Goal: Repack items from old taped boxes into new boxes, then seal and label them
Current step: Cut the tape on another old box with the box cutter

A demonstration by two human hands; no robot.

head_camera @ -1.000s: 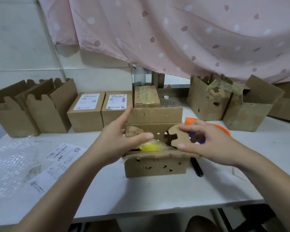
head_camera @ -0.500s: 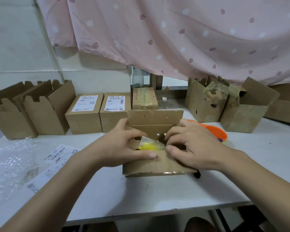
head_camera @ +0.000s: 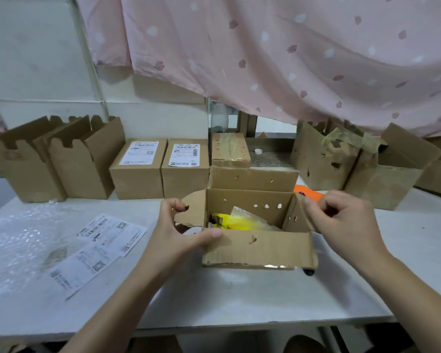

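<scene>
A worn cardboard box (head_camera: 259, 249) with punched holes stands open in the middle of the white table (head_camera: 239, 299). Inside lies a yellow item in a clear plastic bag (head_camera: 239, 221). My left hand (head_camera: 178, 230) grips the box's left side flap, thumb along the front flap's edge. My right hand (head_camera: 341, 222) pinches the right side flap and holds it outward. The front flap hangs down toward me; the back flap stands up.
Two labelled sealed boxes (head_camera: 161, 169) and a taped box (head_camera: 231, 150) stand behind. Empty open boxes (head_camera: 54, 159) sit at the left, torn old boxes (head_camera: 362, 161) at the right. Shipping labels (head_camera: 94, 248) and bubble wrap (head_camera: 13, 245) lie left. An orange object (head_camera: 307, 193) and a black marker (head_camera: 308, 271) peek from behind the box.
Both hands were pressing the flaps shut over the yellow item; now they have pulled the side flaps apart and the box stands open.
</scene>
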